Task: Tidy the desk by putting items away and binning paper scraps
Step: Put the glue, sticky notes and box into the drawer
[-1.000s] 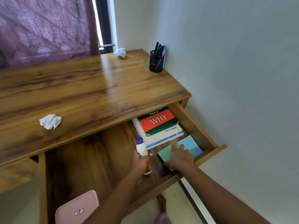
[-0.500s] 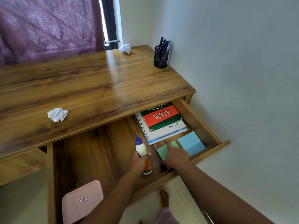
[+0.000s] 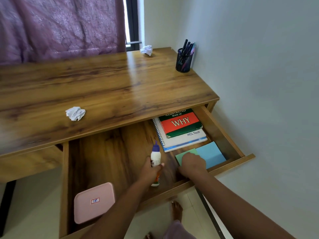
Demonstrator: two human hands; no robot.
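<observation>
The wooden desk's drawer (image 3: 222, 131) stands pulled open. Inside it, my left hand (image 3: 150, 169) grips a white glue bottle (image 3: 155, 156) with a purple cap, held upright near the drawer's front. My right hand (image 3: 192, 163) rests on a green sticky-note pad (image 3: 183, 155), which lies beside a blue pad (image 3: 211, 153) in the front right corner. Behind them a red and green "WHY" book (image 3: 180, 122) sits on a white spiral notebook (image 3: 183, 140). Two crumpled paper balls lie on the desktop, one (image 3: 75, 113) at the front left and one (image 3: 146, 50) at the back.
A black mesh pen holder (image 3: 183, 60) with several pens stands at the desk's back right corner by the wall. A pink lidded box (image 3: 94, 201) sits in the drawer's front left. A purple curtain (image 3: 60, 26) hangs behind the desk. My bare foot (image 3: 177, 210) is on the floor below.
My right hand slid from the blue pad onto the green pad, leaving the blue pad uncovered beside it. My left hand kept hold of the glue bottle.
</observation>
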